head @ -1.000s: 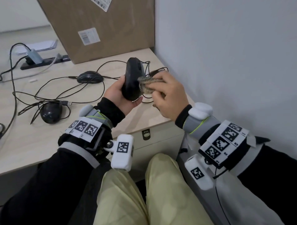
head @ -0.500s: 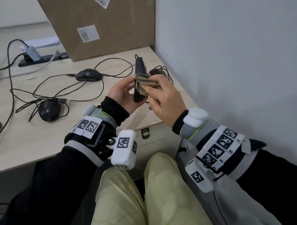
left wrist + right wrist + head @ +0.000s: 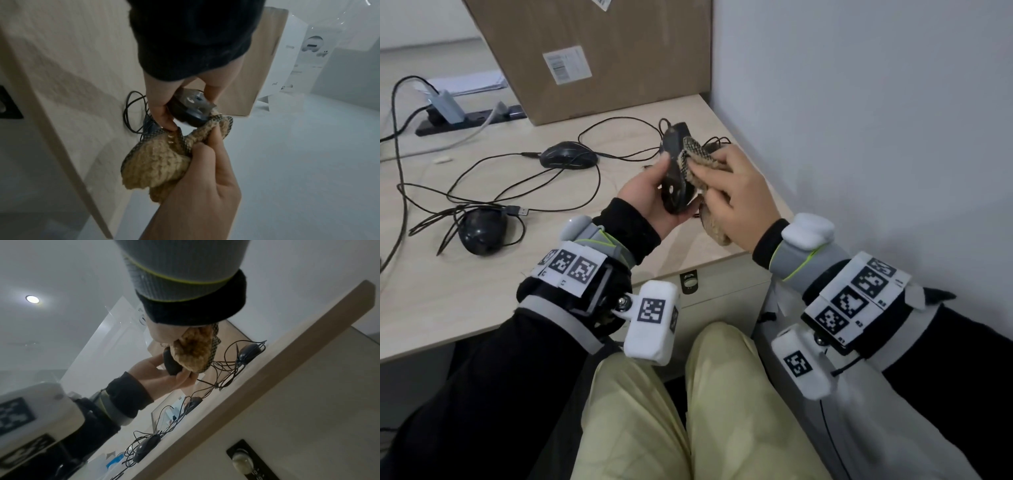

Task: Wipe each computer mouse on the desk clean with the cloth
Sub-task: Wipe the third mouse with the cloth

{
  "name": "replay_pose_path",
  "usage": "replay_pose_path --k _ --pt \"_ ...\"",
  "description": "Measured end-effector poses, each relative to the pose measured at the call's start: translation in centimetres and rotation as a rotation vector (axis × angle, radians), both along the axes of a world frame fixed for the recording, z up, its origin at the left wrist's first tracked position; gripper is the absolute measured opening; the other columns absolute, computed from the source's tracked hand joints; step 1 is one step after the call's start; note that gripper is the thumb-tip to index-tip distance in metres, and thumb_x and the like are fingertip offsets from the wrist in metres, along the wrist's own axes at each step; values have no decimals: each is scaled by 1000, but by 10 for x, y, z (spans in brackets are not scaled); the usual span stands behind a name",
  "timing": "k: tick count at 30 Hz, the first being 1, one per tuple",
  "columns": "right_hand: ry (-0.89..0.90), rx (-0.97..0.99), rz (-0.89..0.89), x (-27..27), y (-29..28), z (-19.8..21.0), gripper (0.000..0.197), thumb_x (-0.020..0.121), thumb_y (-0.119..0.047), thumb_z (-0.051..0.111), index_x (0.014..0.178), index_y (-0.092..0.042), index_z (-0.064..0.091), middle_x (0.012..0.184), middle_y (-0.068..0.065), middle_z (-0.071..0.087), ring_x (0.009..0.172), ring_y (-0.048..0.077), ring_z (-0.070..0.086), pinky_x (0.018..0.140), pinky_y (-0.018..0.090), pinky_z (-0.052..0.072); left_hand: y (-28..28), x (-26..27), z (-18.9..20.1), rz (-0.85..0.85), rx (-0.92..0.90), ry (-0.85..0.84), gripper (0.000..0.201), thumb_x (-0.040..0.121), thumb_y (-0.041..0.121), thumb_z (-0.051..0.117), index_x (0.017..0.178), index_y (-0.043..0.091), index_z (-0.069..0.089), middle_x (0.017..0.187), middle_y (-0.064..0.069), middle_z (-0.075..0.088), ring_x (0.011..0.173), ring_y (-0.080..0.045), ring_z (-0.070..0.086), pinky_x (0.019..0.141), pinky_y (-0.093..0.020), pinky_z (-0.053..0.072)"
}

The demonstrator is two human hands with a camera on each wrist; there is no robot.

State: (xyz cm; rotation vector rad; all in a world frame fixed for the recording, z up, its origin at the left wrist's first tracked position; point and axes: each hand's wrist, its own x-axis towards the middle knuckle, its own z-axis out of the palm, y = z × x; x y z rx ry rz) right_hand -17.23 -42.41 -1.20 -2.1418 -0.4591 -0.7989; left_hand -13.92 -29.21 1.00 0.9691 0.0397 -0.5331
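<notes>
While the left hand [image 3: 654, 192] fingers pinch the mouse [image 3: 676, 171] and the right hand [image 3: 736, 192] fingers clamp the cloth [image 3: 700, 157], hard rubbing may dislodge the mouse onto the tabletop [image 3: 482, 291].

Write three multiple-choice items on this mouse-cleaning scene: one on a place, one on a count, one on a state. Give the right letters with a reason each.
1. Where is the cardboard box?
A. at the back of the desk, by the wall
B. on the floor under the desk
C. on the person's lap

2. How many mice lie on the desk unheld in the head view?
A. none
B. two
C. five

3. How is the held mouse turned?
A. flat on the desk
B. lifted, underside showing
C. wrapped wholly in cloth

Key: 1 A, it stands at the desk's far edge beside the wall. 2 B, the far mouse and near mouse. 3 B, the left hand holds it up while the right hand presses the cloth on it.
</notes>
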Motion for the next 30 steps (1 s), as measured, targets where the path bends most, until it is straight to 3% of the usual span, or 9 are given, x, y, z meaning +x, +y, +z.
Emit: replay_pose_path --k 3,6,10,14,19,22,24,26,30 --pt "-24 -41 57 -7 -2 -5 38 78 2 46 110 -4 68 104 17 57 90 17 54 81 19 43 5 4 2 64 -55 33 32 100 22 30 108 5 56 110 -14 60 96 -25 59 86 -37 49" --pt "-67 -132 79 -12 -2 -8 37 80 -3 43 108 -4 68 108 19 58 92 25 58 83 25 47 7 6 2 77 -67 15 34 101 13 27 127 0 45 113 -18 58 97 -27 59 83 -37 53" --pt "-114 -189 7 -15 -4 -9 37 80 -3 43 108 -3 68 109 20 59 93 31 59 85 30 48 12 7 3 44 -22 -43 25 97 13 40 115 1 52 100 -13 62 87 -23 62 75 -34 58" --pt "-51 -181 -82 -8 -4 -9 39 77 -4 44 108 -4 67 113 21 57 96 36 59 85 38 49 12 -3 -2 -76 128 -154 16 97 12 43 103 3 55 90 -11 65 78 -19 65 69 -33 59" --pt "107 -109 -142 18 -12 13 46 77 -5 39 115 -8 65 122 18 57 106 35 57 90 37 46 9 -8 -8 -23 114 -150 13 95 7 47 107 9 43 102 -18 58 84 -28 62 66 -44 58" --pt "101 -167 -95 17 -7 15 47 75 -4 38 114 -7 65 128 16 57 110 34 57 93 40 45 9 -5 -4 9 30 -143 27 97 7 42 124 3 41 106 -20 57 83 -28 64 67 -46 58" --pt "4 -270 -31 5 3 9 42 72 -3 39 101 -2 69 127 18 59 103 32 60 89 35 43 8 -3 1 24 -10 -136 28 98 8 35 125 2 43 102 -18 60 78 -24 67 67 -40 59" --pt "-114 -386 25 -10 13 0 38 71 -5 37 89 1 70 118 21 64 87 28 60 77 30 36 8 0 5 47 -54 -90 27 100 15 31 115 3 50 92 -14 64 72 -20 68 66 -34 59" --pt "-122 -517 79 -19 15 -11 35 75 -3 38 93 -1 68 126 16 60 77 34 62 77 32 38 10 3 10 51 -72 -53 52 102 39 19 99 4 58 85 -12 67 78 -22 65 77 -32 55"
